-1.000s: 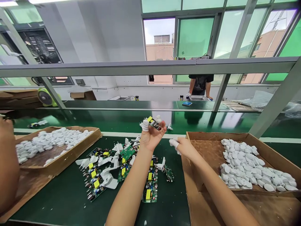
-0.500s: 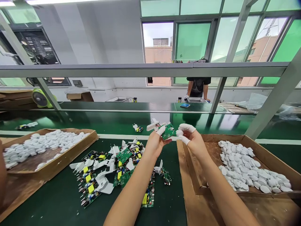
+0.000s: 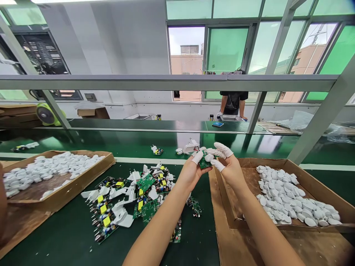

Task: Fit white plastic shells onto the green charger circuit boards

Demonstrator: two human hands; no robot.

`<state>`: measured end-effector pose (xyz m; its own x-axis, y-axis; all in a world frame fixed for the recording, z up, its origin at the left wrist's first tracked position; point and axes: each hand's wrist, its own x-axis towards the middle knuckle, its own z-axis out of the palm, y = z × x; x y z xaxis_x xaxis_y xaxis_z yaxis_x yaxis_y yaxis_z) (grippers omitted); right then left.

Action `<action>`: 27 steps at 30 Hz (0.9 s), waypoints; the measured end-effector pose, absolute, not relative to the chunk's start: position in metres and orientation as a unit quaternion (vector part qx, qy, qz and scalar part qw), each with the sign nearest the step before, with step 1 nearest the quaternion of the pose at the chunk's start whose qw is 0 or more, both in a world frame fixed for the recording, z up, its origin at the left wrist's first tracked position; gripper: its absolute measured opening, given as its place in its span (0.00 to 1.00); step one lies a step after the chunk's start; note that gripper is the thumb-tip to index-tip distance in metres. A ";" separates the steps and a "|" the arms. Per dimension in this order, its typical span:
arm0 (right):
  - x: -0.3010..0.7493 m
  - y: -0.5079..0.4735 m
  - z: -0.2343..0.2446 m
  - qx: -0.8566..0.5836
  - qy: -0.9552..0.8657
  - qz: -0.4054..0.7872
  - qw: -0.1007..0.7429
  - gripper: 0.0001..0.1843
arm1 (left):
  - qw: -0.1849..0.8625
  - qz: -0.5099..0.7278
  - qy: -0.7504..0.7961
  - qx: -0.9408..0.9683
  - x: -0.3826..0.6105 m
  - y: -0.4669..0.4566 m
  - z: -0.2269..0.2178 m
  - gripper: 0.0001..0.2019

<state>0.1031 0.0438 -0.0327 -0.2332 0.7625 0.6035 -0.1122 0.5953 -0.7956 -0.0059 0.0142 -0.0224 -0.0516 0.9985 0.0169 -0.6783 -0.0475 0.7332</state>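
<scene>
My left hand [image 3: 191, 173], with white finger covers on, grips a small green circuit board [image 3: 204, 162] above the far edge of the work surface. A white plug housing [image 3: 192, 147] shows just beyond its fingers, by the board. At the board's right side, my right hand [image 3: 229, 166], also in white finger covers, is closed with a small white oval piece [image 3: 209, 157] at its fingertips, against the board's face. The fingers partly hide the board. Below and left lies a pile of circuit boards with white plug parts [image 3: 119, 212].
Cardboard trays of white oval pieces stand left [image 3: 111, 160] and right [image 3: 346, 216]. A small plug assembly [image 3: 156, 150] lies on the green belt [image 3: 133, 142] behind. A metal rail [image 3: 138, 84] crosses above; a person [image 3: 233, 101] stands beyond. Another person's arm [image 3: 3, 207] shows at far left.
My right hand has moved the white piece onto the board, and the board has turned in my left hand. The small assemblies on the belt have shifted slightly left.
</scene>
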 end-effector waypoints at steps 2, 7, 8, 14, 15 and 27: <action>0.101 0.043 -0.035 -0.241 -0.677 0.382 0.581 0.23 | 0.626 0.670 0.269 0.296 -0.006 0.013 -0.023 0.06; 0.096 0.044 -0.041 -0.210 -0.665 0.390 0.602 0.20 | 0.617 0.672 0.253 0.320 -0.006 0.012 -0.024 0.07; 0.095 0.045 -0.042 -0.208 -0.668 0.388 0.600 0.19 | 0.617 0.671 0.250 0.327 -0.006 0.012 -0.024 0.09; 0.096 0.043 -0.051 -0.266 -0.754 0.099 0.592 0.17 | 0.598 0.683 0.247 0.339 -0.004 0.015 -0.026 0.16; 0.096 0.043 -0.052 -0.263 -0.764 0.032 0.588 0.18 | 0.595 0.686 0.248 0.337 -0.005 0.016 -0.027 0.17; 0.089 0.039 -0.066 -0.250 -0.753 -0.142 0.591 0.29 | 0.580 0.696 0.266 0.330 -0.006 0.015 -0.027 0.18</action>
<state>0.0886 0.0391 -0.0659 -0.1754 0.2097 0.9619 0.5447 0.8345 -0.0826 -0.0058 0.0146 -0.0267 -0.1096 0.9825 0.1507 -0.6305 -0.1859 0.7536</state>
